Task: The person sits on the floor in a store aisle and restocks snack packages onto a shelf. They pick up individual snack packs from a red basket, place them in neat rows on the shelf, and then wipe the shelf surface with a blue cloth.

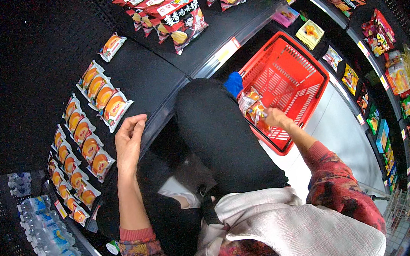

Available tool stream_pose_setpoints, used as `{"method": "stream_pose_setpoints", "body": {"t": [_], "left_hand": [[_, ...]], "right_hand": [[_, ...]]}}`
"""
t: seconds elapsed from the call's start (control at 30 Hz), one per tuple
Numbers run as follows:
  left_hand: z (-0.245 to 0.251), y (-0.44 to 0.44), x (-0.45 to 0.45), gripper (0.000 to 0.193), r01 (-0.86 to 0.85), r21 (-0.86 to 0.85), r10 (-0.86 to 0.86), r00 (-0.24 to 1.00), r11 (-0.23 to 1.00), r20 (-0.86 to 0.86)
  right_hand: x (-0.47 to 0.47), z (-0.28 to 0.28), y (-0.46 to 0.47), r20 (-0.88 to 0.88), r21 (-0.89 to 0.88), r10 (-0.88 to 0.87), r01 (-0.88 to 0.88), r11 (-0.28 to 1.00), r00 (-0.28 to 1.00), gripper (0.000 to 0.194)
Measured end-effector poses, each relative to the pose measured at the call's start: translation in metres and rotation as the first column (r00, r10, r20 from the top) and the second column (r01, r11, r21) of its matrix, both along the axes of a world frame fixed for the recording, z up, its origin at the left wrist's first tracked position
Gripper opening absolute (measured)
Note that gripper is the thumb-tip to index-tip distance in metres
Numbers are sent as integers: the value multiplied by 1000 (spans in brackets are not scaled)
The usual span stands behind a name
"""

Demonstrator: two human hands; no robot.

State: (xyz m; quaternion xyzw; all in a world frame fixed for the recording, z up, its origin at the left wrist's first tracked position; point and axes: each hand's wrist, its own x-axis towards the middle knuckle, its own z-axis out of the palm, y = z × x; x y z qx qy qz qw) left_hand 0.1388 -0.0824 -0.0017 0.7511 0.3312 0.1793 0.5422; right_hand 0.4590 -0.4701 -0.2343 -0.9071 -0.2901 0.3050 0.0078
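A red plastic shopping basket [288,72] stands on the floor beyond my knee. My right hand [276,118] reaches into its near end, its fingers at several wrapped snack packets [257,110]; whether they grip one cannot be made out. My left hand [131,133] is raised near the shelf's front edge, thumb and fingers bent close together, with no item seen in it. Just beyond it, a packaged bun [116,108] ends one row on the black shelf. More packaged buns [90,147] lie in rows further left. One bun packet [112,46] lies apart at the back.
Red chip bags [183,22] stand at the shelf's top. Shrink-wrapped water bottles [58,242] fill the lower left. The shelf's front rail [220,56] runs between the buns and the basket. Snack shelves [361,57] curve along the right, with a wire rack [402,216] at lower right.
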Motion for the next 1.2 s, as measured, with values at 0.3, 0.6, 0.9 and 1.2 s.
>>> {"method": "stream_pose_setpoints", "body": {"t": [0.3, 0.6, 0.9, 1.2], "left_hand": [[-6, 1, 1, 19, -6, 0, 6, 999, 1000, 38], [2, -18, 1, 18, -87, 65, 68, 966, 994, 250], [25, -34, -14, 26, 17, -243, 67, 940, 970, 335], [11, -15, -41, 23, -268, -309, 361, 883, 913, 300]], "right_hand": [[22, 137, 6, -633, 593, -204, 638, 491, 746, 37], [-9, 251, 82, -573, 805, -8, 565, 180, 819, 28], [-90, 308, 218, -467, 859, 393, 299, 416, 792, 39], [-132, 272, 309, -449, 832, 599, 65, 551, 663, 37]]}}
